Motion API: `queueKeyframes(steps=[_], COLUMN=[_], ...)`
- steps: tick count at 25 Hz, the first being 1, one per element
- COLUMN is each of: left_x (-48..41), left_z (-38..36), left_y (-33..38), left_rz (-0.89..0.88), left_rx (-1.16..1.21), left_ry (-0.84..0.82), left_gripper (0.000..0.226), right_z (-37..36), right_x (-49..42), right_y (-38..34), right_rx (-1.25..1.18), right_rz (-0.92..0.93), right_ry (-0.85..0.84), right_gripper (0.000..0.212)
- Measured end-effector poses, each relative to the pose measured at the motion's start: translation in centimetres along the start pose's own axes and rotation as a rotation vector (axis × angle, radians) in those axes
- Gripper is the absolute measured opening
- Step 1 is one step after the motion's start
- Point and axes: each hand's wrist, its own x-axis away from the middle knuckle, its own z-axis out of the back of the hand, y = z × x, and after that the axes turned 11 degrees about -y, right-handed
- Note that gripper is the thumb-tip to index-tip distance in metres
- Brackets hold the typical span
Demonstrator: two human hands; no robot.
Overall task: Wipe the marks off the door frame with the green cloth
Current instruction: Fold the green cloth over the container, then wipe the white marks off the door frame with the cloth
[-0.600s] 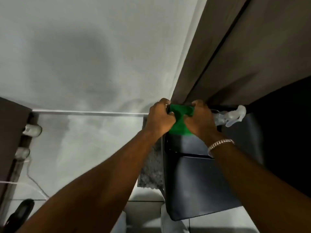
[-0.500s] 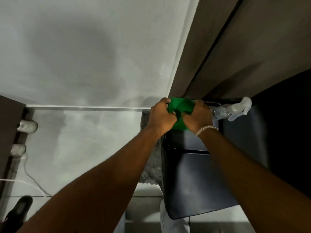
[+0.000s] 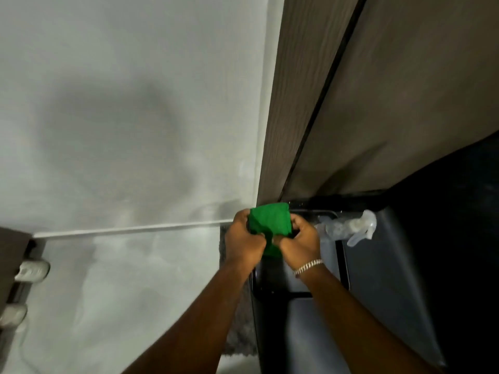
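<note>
The green cloth (image 3: 270, 224) is bunched between both hands, in front of the foot of the brown wood-grain door frame (image 3: 286, 103). My left hand (image 3: 243, 240) grips the cloth's left side and my right hand (image 3: 298, 240), with a silver bracelet at its wrist, grips the right side. The cloth's top edge sits just below the frame's bottom end; I cannot tell whether it touches the frame. No marks are visible on the frame from here.
A clear spray bottle (image 3: 348, 228) lies on a dark cabinet top (image 3: 378, 265) just right of my hands. A white wall (image 3: 135, 103) is left of the frame, with a grey mat (image 3: 237, 333) on the floor below. Two white objects (image 3: 29, 269) sit at far left.
Both hands with the cloth have shifted slightly up toward the foot of the frame, and more of the cloth shows above my fingers. The view has tilted a little.
</note>
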Motion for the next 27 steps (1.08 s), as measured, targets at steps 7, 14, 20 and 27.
queueKeyframes(steps=[7, 14, 20, 27], left_x=[4.2, 12.9, 19.6, 21.2], left_z=[7.1, 10.5, 16.6, 23.7], left_y=[14.4, 32.5, 44.8, 57.6], left_rz=[-0.375, -0.999, -1.534, -1.477], left_rx=[0.118, 0.056, -0.069, -0.738], left_ry=[-0.042, 0.211, 0.543, 0.998], left_gripper=[0.065, 0.055, 0.031, 0.058], right_z=[3.5, 5.6, 8.7, 7.9], right_x=[2.8, 7.5, 8.8, 7.0], right_y=[-17.9, -37.8, -46.8, -49.1], right_rx=[-0.087, -0.364, -0.431, -0.071], right_rz=[0.482, 0.874, 1.005, 1.099], right_ry=[0.138, 0.311, 0.447, 0.873], right_gripper=[0.048, 0.023, 0.019, 0.045])
